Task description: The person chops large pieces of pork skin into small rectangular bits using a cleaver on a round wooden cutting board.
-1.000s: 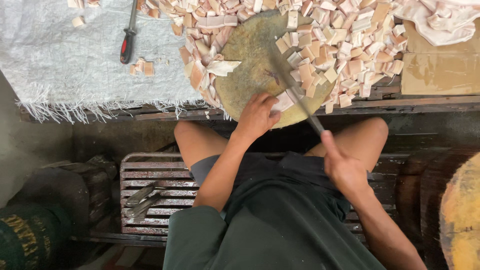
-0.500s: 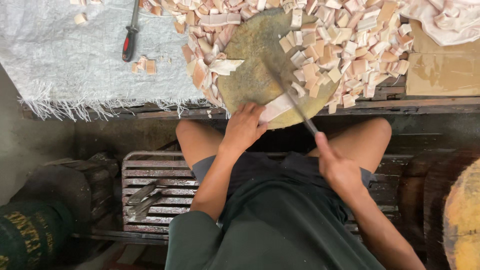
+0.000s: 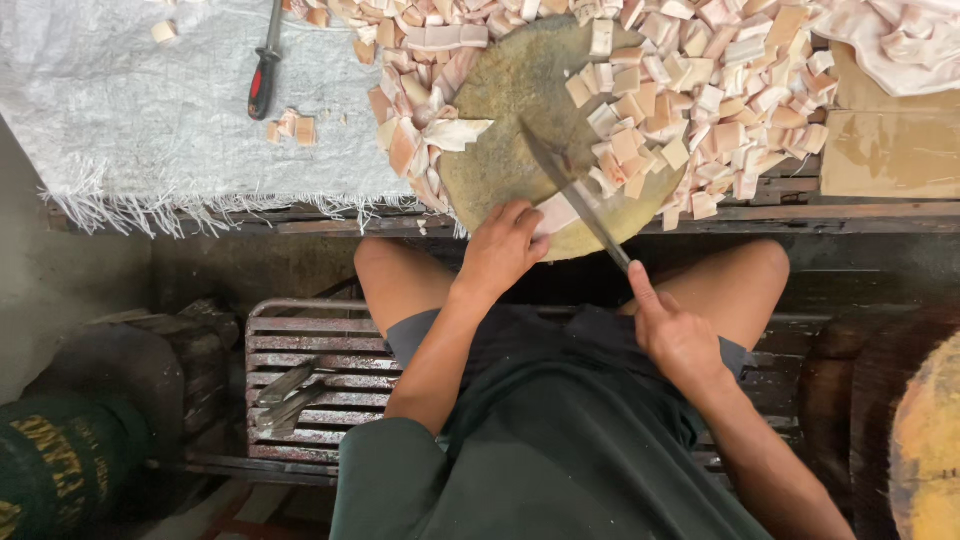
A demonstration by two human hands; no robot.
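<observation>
A round wooden chopping block [image 3: 520,90] sits at the table's near edge, ringed by heaps of pale pink cut meat pieces [image 3: 700,90]. My left hand [image 3: 503,247] presses a long pale strip of meat [image 3: 558,212] onto the block's near rim. My right hand [image 3: 672,332] grips the handle of a long knife [image 3: 570,185]. The blade slants up and left across the block, just beside the strip. A larger white piece [image 3: 455,133] lies on the block's left side.
A sharpening steel with a red and black handle [image 3: 265,60] lies on the white woven sheet [image 3: 150,120] at left. White fat slabs [image 3: 900,40] and cardboard [image 3: 890,150] are at right. I sit on a metal slatted bench [image 3: 300,380]; metal tools [image 3: 285,395] lie on it.
My left hand has slid a little left along the block's near rim with the strip. The knife blade has shifted left across the block with it.
</observation>
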